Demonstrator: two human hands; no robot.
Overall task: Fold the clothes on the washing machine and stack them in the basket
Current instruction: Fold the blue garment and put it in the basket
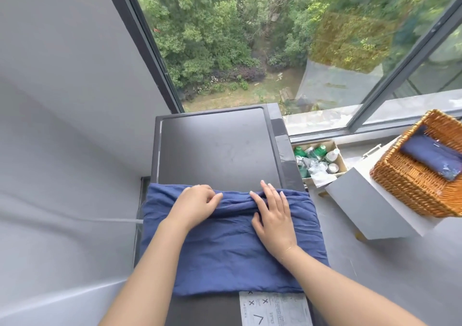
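Blue garment (pixel 232 245) is lying across the washing machine (pixel 217 148) near edge; left hand (pixel 197 205) is pinching its bunched far hem at 10 o'clock, right hand (pixel 272 210) is pressing flat at 2 o'clock. Cloth is looking thin, soft, limp; gripping hem corners seems best. Basket (pixel 400 188) is sitting at 3 o'clock.

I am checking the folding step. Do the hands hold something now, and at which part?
The left hand grips the bunched far edge of the blue garment. The right hand lies flat on that edge, pressing, not gripping.
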